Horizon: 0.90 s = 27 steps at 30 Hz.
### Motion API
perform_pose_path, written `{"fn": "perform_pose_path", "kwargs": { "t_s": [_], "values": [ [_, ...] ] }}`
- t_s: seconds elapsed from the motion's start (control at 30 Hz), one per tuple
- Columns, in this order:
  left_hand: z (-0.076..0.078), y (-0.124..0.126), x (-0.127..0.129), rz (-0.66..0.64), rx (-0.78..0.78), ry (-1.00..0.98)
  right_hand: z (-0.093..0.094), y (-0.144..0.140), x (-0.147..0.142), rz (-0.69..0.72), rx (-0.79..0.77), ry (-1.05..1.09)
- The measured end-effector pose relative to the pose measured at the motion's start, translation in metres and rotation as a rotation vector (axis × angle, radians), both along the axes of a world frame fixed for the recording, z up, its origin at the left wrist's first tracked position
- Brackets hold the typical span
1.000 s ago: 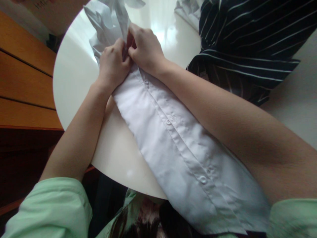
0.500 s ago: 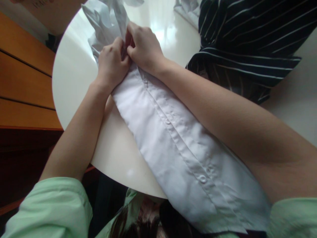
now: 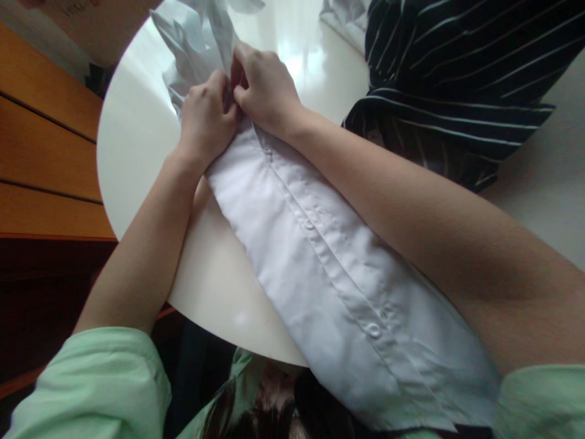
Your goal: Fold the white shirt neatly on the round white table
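Observation:
A white button-up shirt (image 3: 292, 244) lies lengthwise across the round table, its button strip facing up and its lower end hanging past the near edge. My left hand (image 3: 208, 116) is closed on the fabric toward the far end. Right beside it, my right hand (image 3: 262, 88) pinches the same part of the shirt, thumb and fingers together. What exactly lies between the fingertips is hidden by the hands. Beyond them the shirt's far part bunches up in loose folds.
The white round table (image 3: 132, 140) carries a dark striped garment (image 3: 448, 79) at the right. Another pale cloth (image 3: 345, 21) lies at the back. Orange-brown wooden drawers (image 3: 46, 158) stand close on the left.

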<state>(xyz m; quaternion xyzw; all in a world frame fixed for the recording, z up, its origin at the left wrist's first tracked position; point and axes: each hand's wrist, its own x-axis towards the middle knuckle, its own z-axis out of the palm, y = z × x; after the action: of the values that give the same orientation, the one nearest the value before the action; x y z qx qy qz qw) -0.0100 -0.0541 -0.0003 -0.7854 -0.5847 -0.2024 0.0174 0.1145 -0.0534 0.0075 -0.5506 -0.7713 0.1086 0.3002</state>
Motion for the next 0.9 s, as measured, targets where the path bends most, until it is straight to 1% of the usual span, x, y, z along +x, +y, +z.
{"fn": "perform_pose_path", "kwargs": {
  "t_s": [0.2, 0.53, 0.77, 0.9],
  "values": [
    [0.0027, -0.0018, 0.0001, -0.003, -0.034, -0.085, -0.0013, 0.0, -0.0008, -0.005, -0.002, -0.002],
    [0.0028, -0.001, 0.0002, 0.0, -0.035, -0.093, -0.001, 0.001, -0.0003, 0.004, 0.008, 0.023],
    [0.0017, -0.0013, 0.0014, 0.011, 0.004, -0.003, -0.0044, 0.0045, -0.0003, 0.0, 0.038, 0.011],
    [0.0016, -0.0009, 0.0021, 0.01, -0.008, 0.014, -0.0089, 0.0092, -0.0011, -0.031, 0.066, 0.012]
  ]
}}
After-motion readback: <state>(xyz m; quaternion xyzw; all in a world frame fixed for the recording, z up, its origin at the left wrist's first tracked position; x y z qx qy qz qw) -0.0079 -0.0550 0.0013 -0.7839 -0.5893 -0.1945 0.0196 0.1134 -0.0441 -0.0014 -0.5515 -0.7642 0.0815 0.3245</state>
